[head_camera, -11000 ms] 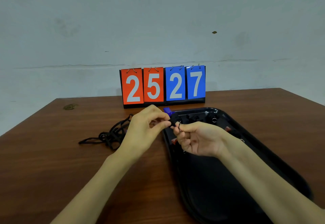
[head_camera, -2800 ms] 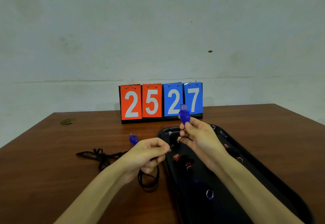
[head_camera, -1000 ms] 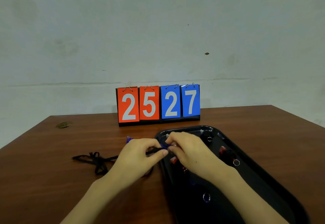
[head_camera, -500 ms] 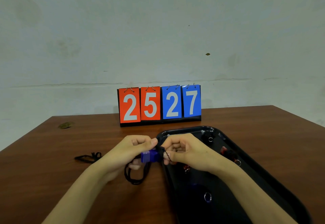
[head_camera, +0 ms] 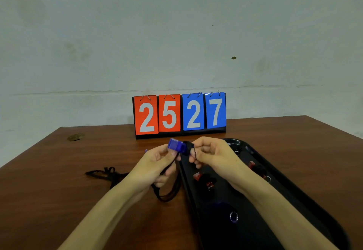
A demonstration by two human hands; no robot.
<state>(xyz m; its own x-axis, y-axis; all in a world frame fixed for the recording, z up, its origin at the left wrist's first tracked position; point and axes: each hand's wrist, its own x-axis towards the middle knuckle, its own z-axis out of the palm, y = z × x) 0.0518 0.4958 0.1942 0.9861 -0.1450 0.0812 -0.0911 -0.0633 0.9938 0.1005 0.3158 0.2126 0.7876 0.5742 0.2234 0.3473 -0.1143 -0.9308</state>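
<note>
Both hands meet above the left rim of a black tray [head_camera: 306,196]. A small blue whistle [head_camera: 175,147] sits between them. My left hand [head_camera: 157,163] pinches its near side and also holds a black cord [head_camera: 169,192] that hangs in a loop below the fingers. My right hand [head_camera: 211,154] pinches the black cord end at the whistle's right end, its fingers curled. How the cord joins the whistle is hidden by the fingertips.
The tray holds red and black whistles [head_camera: 204,179] and loose metal rings [head_camera: 233,216]. A tangle of black cords [head_camera: 106,173] lies on the brown table [head_camera: 49,190] to the left. A flip scoreboard [head_camera: 179,114] reading 2527 stands at the back. A bit of blue [head_camera: 146,151] shows behind my left hand.
Both hands lifted the blue whistle a little higher and farther from me than half a second ago. Earlier the right hand held it up alone while the left held the cord.
</note>
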